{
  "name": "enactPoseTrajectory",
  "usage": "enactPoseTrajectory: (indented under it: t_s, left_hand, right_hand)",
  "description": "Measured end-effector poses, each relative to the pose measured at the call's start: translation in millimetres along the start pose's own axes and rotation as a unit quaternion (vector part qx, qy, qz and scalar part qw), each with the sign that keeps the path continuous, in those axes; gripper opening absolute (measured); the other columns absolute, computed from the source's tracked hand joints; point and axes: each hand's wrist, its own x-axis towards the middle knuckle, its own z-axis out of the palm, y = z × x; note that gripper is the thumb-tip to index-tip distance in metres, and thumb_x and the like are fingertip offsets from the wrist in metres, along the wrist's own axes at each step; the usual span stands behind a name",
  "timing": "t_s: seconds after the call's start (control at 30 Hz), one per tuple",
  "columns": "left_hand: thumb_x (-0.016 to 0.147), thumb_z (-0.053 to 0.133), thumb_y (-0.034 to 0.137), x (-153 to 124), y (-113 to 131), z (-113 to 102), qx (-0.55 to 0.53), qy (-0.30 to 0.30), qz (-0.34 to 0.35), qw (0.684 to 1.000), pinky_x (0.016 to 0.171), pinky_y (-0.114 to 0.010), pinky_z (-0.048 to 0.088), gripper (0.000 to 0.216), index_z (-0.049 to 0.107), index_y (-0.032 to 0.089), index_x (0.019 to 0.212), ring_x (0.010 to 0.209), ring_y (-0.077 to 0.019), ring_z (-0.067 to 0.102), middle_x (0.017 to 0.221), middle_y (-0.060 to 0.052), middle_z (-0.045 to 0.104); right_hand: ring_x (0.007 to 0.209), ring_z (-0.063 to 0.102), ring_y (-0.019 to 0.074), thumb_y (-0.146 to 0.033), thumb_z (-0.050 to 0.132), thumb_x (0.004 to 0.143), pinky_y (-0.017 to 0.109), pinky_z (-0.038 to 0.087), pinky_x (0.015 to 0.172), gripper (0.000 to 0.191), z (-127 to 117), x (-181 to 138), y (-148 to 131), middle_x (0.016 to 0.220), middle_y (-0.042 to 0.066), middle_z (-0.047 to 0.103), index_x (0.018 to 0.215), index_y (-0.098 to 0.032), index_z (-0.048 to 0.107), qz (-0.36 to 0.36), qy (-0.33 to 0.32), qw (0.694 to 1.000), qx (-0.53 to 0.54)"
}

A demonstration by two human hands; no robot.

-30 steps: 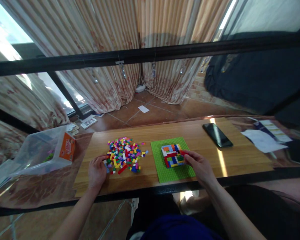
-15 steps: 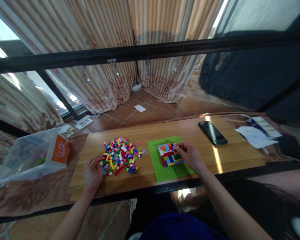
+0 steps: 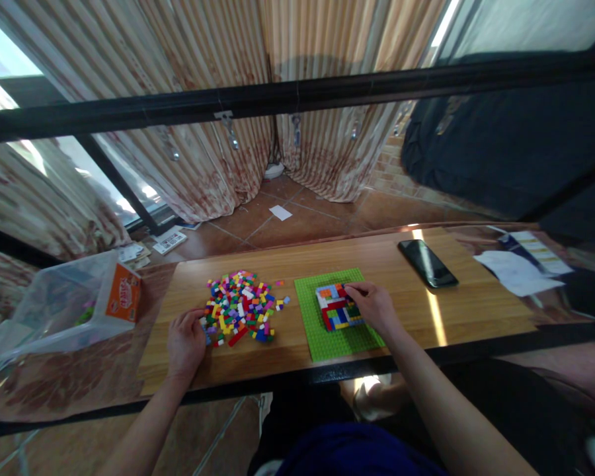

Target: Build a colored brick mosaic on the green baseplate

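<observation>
My left hand (image 3: 185,340) rests on the wooden board at the left edge of a loose pile of small coloured toy bricks (image 3: 240,305). Its fingers are loosely bent beside the nearest bricks, with no brick visibly gripped. On a green studded baseplate (image 3: 305,340) sits a flat block built of many-coloured bricks (image 3: 334,311). My right hand (image 3: 374,307) reaches over its right side, thumb and fingertips pinched at the far right corner. A small toy brick, seemingly red, shows at those fingertips, partly hidden by them.
A black phone (image 3: 428,263) lies on the wooden board (image 3: 270,264) to the right, with white papers (image 3: 513,271) beyond it. At the left stands a clear plastic bin (image 3: 69,301) with an orange label. A dark rail (image 3: 258,100) crosses in front of the curtains.
My right fingertips have shifted slightly at the block's far right corner, and red now shows there instead of a pinkish patch. The left hand stays beside the pile. The view has tilted slightly.
</observation>
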Motion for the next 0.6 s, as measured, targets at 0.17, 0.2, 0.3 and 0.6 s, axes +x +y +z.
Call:
enactPoseTrajectory:
  t_s: [0.17,0.2,0.3,0.6]
  left_hand:
    - [0.082,0.039,0.021,0,0,0,0.004,0.005,0.003,1.000,0.088,-0.043,0.051,0.028,0.067,0.017,0.084,0.092,-0.0265,0.065,0.093,-0.011,0.072]
    - [0.082,0.039,0.021,0,0,0,0.004,0.006,0.003,1.000,0.088,-0.043,0.051,0.028,0.067,0.017,0.084,0.092,-0.0266,0.065,0.093,-0.011,0.072]
    - [0.082,0.039,0.021,0,1,0,0.007,0.008,0.002,1.000,0.087,-0.042,0.051,0.028,0.067,0.017,0.084,0.091,-0.0264,0.065,0.092,-0.011,0.072]
    - [0.083,0.040,0.020,-1,0,0,0.014,-0.002,0.009,1.000,0.088,-0.042,0.050,0.027,0.066,0.018,0.086,0.094,-0.0261,0.064,0.095,-0.010,0.072]
  right_hand:
    - [0.071,0.067,0.0205,-0.043,0.058,0.080,0.032,0.047,0.066,0.032,2,1,5,0.078,0.005,0.076,0.082,-0.019,0.078,0.016,0.009,1.000,0.016]
    - [0.071,0.067,0.0205,-0.044,0.057,0.079,0.032,0.047,0.065,0.033,2,1,5,0.078,0.005,0.076,0.082,-0.019,0.078,0.018,0.011,1.000,0.020]
    - [0.071,0.067,0.0207,-0.045,0.058,0.079,0.032,0.048,0.067,0.034,3,1,6,0.079,0.006,0.076,0.082,-0.019,0.078,0.021,0.009,0.999,0.032]
    - [0.074,0.066,0.0211,-0.048,0.061,0.077,0.033,0.048,0.070,0.032,14,-5,2,0.085,0.006,0.076,0.082,-0.021,0.078,0.022,0.063,0.998,0.006]
